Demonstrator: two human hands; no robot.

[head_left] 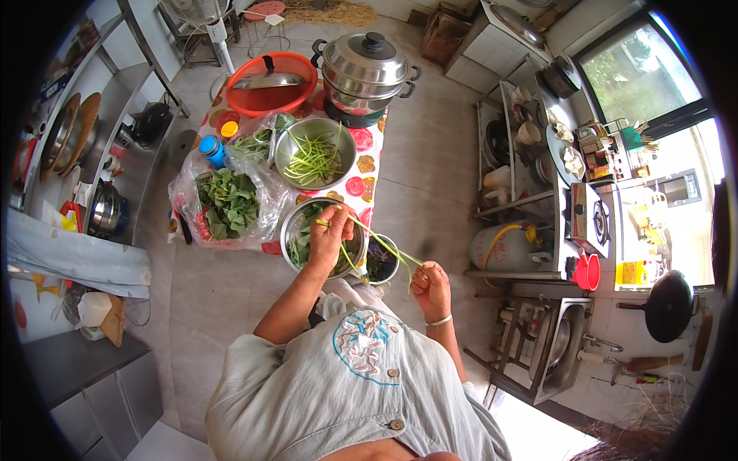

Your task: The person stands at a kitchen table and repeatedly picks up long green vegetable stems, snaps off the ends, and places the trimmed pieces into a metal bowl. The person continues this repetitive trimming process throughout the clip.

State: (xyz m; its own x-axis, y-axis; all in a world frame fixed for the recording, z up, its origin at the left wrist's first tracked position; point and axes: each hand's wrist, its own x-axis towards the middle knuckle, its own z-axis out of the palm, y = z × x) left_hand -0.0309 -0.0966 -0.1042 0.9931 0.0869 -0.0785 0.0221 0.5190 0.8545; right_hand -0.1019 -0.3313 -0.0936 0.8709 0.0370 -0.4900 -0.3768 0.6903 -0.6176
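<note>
Thin green vegetable stems (381, 241) stretch between my two hands. My left hand (334, 230) is closed around them, above a steel bowl (287, 244) holding some green leaves. At the right, my right hand (430, 289) pinches the other end of the stems, and a pale bangle circles that wrist. Just beyond the near bowl, a second steel bowl (355, 150) contains many cut green stems (311, 158). To its left, leafy greens (228, 204) lie in a clear plastic bag (184, 188). A small bucket (395, 269) with dark contents stands below the stems.
A steel steamer pot (366, 65) and a red colander (261, 98) with a cleaver (267, 81) stand at the table's far end. A blue-capped jar (212, 151) is beside the bag. Shelves line the left; a gas cylinder (503, 247) and sink (570, 346) are at right.
</note>
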